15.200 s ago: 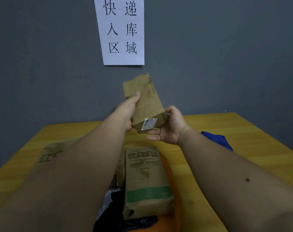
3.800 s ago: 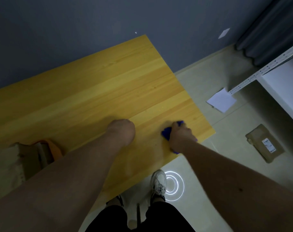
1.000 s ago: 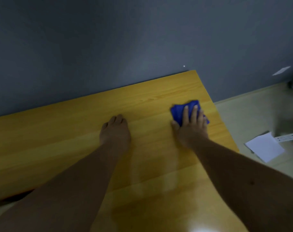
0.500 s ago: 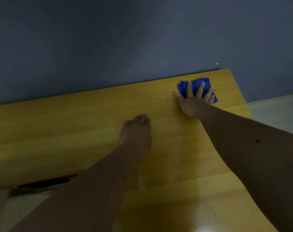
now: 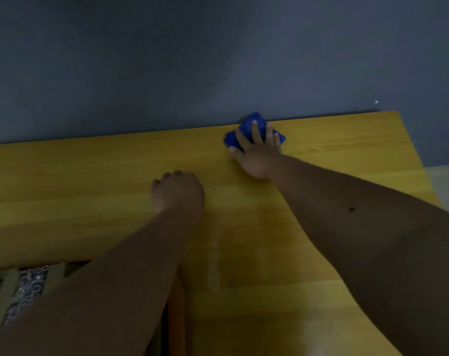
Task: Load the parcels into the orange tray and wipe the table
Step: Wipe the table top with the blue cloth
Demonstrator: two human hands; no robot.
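Wiping step: my right hand [image 5: 256, 150], fingers spread flat, presses the blue cloth [image 5: 254, 124] at the surface's [image 5: 90, 176] far edge; left hand [image 5: 178, 192], loosely curled and empty, braces. Next stroke probably sweeps left along the wall.

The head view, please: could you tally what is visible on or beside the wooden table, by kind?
Hands: 2 (left hand resting on the table, right hand pressing the cloth)
Blue cloth: 1
Parcels at the lower left: at least 1, exact number unclear
Orange tray: 1, only an edge showing
Total: at least 5
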